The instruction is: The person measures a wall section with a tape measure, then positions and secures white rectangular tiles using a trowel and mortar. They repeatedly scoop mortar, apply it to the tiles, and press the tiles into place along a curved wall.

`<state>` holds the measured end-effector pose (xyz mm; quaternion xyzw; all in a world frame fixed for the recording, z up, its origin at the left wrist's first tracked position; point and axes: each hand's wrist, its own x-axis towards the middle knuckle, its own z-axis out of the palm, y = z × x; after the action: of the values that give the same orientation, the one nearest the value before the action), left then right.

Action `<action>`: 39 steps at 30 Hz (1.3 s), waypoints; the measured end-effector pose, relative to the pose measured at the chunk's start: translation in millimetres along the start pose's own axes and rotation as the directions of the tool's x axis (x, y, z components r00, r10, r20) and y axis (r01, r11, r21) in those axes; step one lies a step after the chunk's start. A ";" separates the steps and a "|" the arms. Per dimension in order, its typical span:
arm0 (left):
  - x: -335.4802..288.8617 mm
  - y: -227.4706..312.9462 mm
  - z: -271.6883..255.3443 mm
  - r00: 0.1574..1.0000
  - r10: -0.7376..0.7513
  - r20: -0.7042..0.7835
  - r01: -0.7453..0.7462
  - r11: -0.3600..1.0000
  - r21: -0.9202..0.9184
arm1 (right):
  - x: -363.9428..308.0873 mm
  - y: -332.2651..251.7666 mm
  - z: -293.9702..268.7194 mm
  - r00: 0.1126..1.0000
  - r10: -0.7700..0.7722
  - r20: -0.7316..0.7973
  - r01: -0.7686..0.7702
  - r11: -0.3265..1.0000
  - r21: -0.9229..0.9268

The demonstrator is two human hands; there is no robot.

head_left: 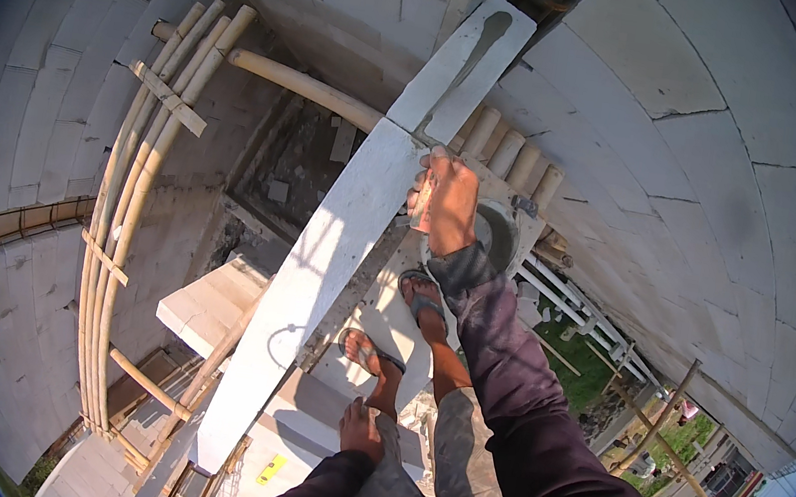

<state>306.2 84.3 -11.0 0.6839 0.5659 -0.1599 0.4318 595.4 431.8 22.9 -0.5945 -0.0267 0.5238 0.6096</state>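
My right hand (449, 200) is closed around a small, flat reddish-and-pale thing (421, 213), its kind mostly hidden by the fingers. It is beside the joint between two white lightweight blocks: a far one (489, 54) with a streak of grey mortar (474, 52) on top, and a long near one (315, 268). Just beyond the right wrist sits a round bucket (500, 237) with grey stuff inside, partly covered by my arm. My left hand (361, 432) rests by my left knee above a pale block (312, 408), fingers partly apart, nothing visible in it.
My sandalled feet stand on a narrow board (400, 309). On the left, bamboo poles (141, 175) form a scaffold over a deep drop. A block wall (669, 174) rises to the right; white pipes (595, 320) and grass lie below. A yellow object (270, 469) lies low down.
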 end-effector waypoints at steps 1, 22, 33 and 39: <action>-1.0 -5.1 2.7 1.000 -0.011 -0.012 0.012 1.000 0.010 | -11.4 7.4 4.6 1.000 0.016 -0.005 -0.016 1.000 0.020; -4.4 -1.6 -2.1 0.993 -0.116 0.008 0.116 0.993 -0.018 | -99.3 154.4 -178.1 0.978 -0.147 -0.146 -0.022 0.629 -0.777; -7.3 -2.6 1.0 0.989 -0.141 0.033 0.142 0.989 -0.038 | 75.6 263.6 -263.9 0.959 0.115 -0.261 -0.226 -0.254 -0.940; -12.0 -2.6 3.3 0.990 -0.137 -0.023 0.135 0.988 -0.071 | -12.7 225.7 -307.7 0.987 -0.101 -0.127 -0.127 0.008 -0.992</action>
<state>301.0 74.1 -5.4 0.6305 0.6225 -0.1598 0.4352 654.4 151.3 -229.2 -0.8911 -0.3329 0.3082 0.0086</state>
